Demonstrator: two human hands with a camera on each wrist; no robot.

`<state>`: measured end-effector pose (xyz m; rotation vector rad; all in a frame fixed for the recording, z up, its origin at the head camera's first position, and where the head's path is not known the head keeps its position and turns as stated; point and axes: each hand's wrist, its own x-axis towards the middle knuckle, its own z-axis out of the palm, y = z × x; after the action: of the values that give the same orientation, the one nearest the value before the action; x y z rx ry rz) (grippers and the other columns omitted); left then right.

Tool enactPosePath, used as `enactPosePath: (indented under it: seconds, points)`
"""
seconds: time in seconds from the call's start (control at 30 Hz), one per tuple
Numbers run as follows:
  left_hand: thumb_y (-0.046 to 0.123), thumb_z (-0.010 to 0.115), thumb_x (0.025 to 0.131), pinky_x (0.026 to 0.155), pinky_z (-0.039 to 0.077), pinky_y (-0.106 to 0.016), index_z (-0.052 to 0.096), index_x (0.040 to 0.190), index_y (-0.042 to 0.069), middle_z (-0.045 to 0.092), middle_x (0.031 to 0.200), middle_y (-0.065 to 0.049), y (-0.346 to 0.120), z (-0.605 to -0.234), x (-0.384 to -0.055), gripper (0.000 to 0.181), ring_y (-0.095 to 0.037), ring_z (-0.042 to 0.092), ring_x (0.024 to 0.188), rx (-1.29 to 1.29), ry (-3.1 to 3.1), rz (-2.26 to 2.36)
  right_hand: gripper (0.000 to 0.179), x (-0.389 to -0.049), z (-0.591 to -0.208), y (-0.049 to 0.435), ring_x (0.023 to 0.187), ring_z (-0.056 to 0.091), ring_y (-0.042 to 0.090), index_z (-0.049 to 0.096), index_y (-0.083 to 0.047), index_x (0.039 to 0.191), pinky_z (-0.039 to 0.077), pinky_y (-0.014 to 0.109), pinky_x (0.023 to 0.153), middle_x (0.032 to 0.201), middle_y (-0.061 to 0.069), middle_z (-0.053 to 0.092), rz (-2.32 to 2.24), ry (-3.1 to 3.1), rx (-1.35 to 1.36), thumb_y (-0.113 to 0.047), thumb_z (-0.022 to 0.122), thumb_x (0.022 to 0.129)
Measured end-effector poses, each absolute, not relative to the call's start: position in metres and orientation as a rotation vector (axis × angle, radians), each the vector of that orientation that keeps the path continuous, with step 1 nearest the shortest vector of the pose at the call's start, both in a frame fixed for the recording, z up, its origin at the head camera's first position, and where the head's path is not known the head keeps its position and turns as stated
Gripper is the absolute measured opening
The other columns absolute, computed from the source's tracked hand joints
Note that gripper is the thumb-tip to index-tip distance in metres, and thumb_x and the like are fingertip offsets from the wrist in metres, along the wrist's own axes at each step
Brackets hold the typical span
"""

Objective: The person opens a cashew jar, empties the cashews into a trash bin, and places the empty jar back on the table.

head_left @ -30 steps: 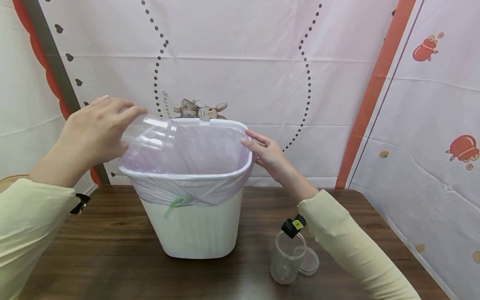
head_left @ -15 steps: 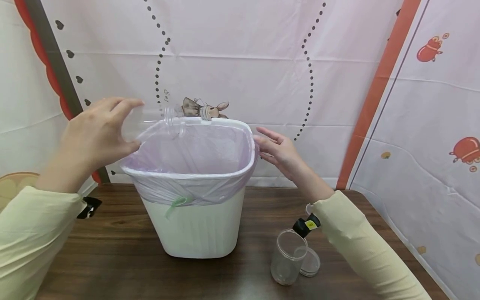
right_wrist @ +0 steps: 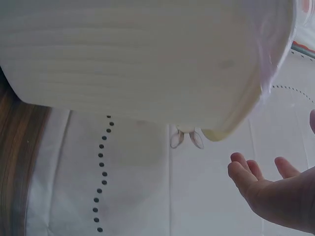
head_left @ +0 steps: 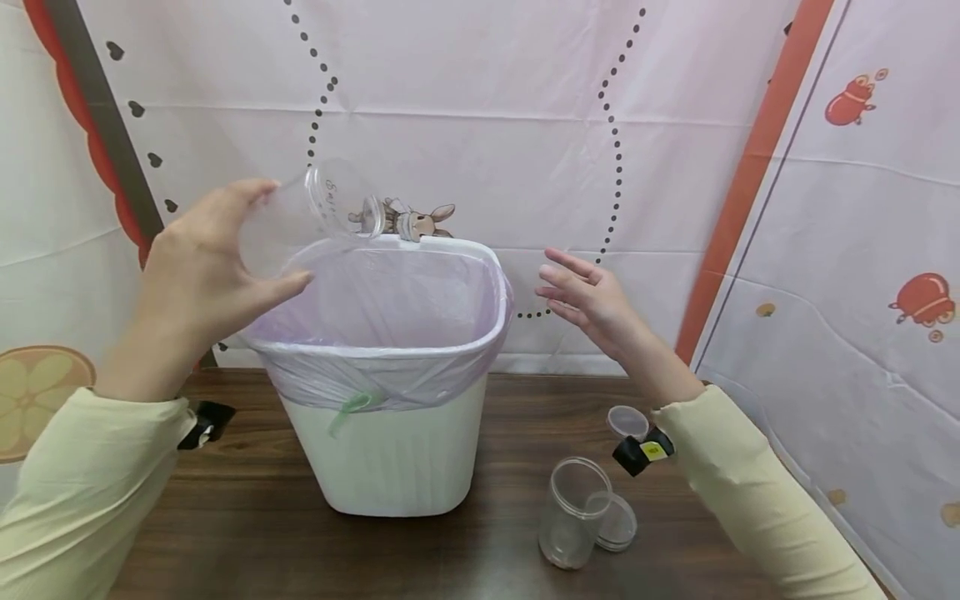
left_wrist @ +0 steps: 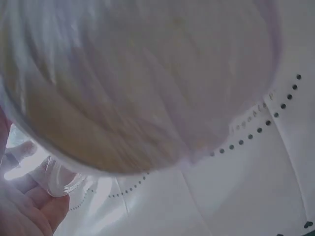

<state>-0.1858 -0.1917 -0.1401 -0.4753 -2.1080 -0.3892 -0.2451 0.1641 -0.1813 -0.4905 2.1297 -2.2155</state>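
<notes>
My left hand [head_left: 202,258] grips a clear plastic jar [head_left: 281,225], tilted on its side above the left part of a white bin [head_left: 397,467]. In the left wrist view the same jar [left_wrist: 61,177] shows only in part beside the fingers. A pale purple bag [head_left: 427,292] lines the bin and folds over its rim, with a green tie [head_left: 358,403] at the front. My right hand [head_left: 592,304] stands apart from the bin's right side, fingers spread and holding nothing. The right wrist view shows this right hand [right_wrist: 275,189] beyond the rim as well.
On the brown wooden table [head_left: 300,550], an uncapped clear jar [head_left: 562,533] stands right of the bin. A round clear lid [head_left: 618,529] lies beside it, and another lid [head_left: 627,422] lies farther back near the right sleeve. A printed cloth [head_left: 480,158] hangs behind.
My right hand has let go of the bin's rim and moved right. The left hand has turned the jar so its mouth end rises above the rim. The farther lid has come into view.
</notes>
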Motion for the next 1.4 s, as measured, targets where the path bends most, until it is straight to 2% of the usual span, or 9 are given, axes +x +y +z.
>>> enactPosePath:
  seconds: [0.27,0.4,0.5,0.7,0.97,1.1,1.17,1.3,1.4]
  points:
    - [0.014,0.085,0.053,0.082,0.042,-0.048,0.048,0.122,0.001,0.06,0.111,-0.019,-0.166,-0.138,-0.178,0.08,-0.035,0.055,0.1,-0.526,-1.915,-0.557,0.056,-0.239,-0.177,0.181,0.119,0.045,0.028,0.032,-0.009,0.141,0.03,0.038,0.104,0.138,0.009,0.037,-2.225,2.129,-0.478,-0.02,0.053,0.091]
    - [0.016,0.085,0.054,0.075,0.043,-0.035,0.047,0.122,0.002,0.061,0.109,-0.016,-0.151,-0.136,-0.172,0.079,-0.029,0.056,0.096,-0.51,-1.885,-0.646,0.057,-0.236,-0.175,0.189,0.118,0.046,0.026,0.031,-0.01,0.142,0.029,0.038,0.104,0.128,0.008,0.043,-2.231,2.13,-0.466,-0.021,0.054,0.09]
    - [0.018,0.085,0.055,0.08,0.045,-0.032,0.046,0.121,0.004,0.062,0.109,-0.014,-0.142,-0.135,-0.171,0.078,-0.025,0.058,0.099,-0.518,-1.86,-0.715,0.058,-0.233,-0.174,0.195,0.117,0.047,0.024,0.03,-0.01,0.142,0.028,0.038,0.105,0.129,0.007,0.042,-2.223,2.135,-0.472,-0.022,0.054,0.091]
    - [0.021,0.087,0.054,0.091,0.045,-0.034,0.045,0.122,0.006,0.062,0.109,-0.01,-0.127,-0.134,-0.172,0.081,-0.015,0.058,0.105,-0.64,-1.761,-0.748,0.061,-0.23,-0.174,0.207,0.114,0.049,0.019,0.028,-0.01,0.143,0.025,0.038,0.106,0.138,0.013,0.035,-2.237,2.124,-0.453,-0.023,0.056,0.09]
    - [0.025,0.088,0.053,0.082,0.049,-0.027,0.045,0.122,0.008,0.063,0.105,-0.002,-0.103,-0.138,-0.174,0.083,-0.01,0.062,0.095,-0.793,-1.652,-0.849,0.064,-0.228,-0.176,0.223,0.113,0.051,0.016,0.029,-0.012,0.143,0.024,0.037,0.106,0.142,0.014,0.03,-2.263,2.114,-0.405,-0.025,0.059,0.087]
    - [0.023,0.088,0.053,0.088,0.047,-0.029,0.044,0.122,0.009,0.062,0.11,0.002,-0.087,-0.14,-0.172,0.083,-0.01,0.06,0.099,-0.884,-1.596,-0.885,0.066,-0.225,-0.179,0.23,0.106,0.056,0.012,0.03,-0.012,0.142,0.025,0.036,0.104,0.138,0.013,0.035,-2.3,2.09,-0.367,-0.024,0.061,0.086]
    - [0.022,0.088,0.053,0.091,0.045,-0.029,0.043,0.122,0.007,0.062,0.113,-0.001,-0.079,-0.14,-0.168,0.083,-0.012,0.058,0.103,-0.922,-1.582,-0.879,0.066,-0.224,-0.181,0.234,0.103,0.058,0.012,0.03,-0.011,0.142,0.026,0.036,0.104,0.133,0.011,0.04,-2.317,2.074,-0.358,-0.023,0.062,0.086]
    - [0.017,0.086,0.056,0.096,0.04,-0.028,0.042,0.119,-0.009,0.058,0.115,-0.018,-0.06,-0.137,-0.148,0.081,-0.02,0.055,0.11,-0.974,-1.606,-0.896,0.067,-0.222,-0.185,0.241,0.103,0.059,0.013,0.028,-0.009,0.143,0.029,0.034,0.101,0.124,0.007,0.046,-2.336,2.06,-0.346,-0.022,0.061,0.086]
    - [0.017,0.086,0.056,0.096,0.041,-0.028,0.044,0.118,-0.011,0.057,0.116,-0.02,-0.048,-0.139,-0.145,0.081,-0.021,0.054,0.111,-0.994,-1.599,-0.934,0.067,-0.221,-0.188,0.247,0.103,0.059,0.013,0.027,-0.008,0.143,0.036,0.03,0.096,0.118,0.004,0.051,-2.345,2.053,-0.353,-0.021,0.061,0.087]
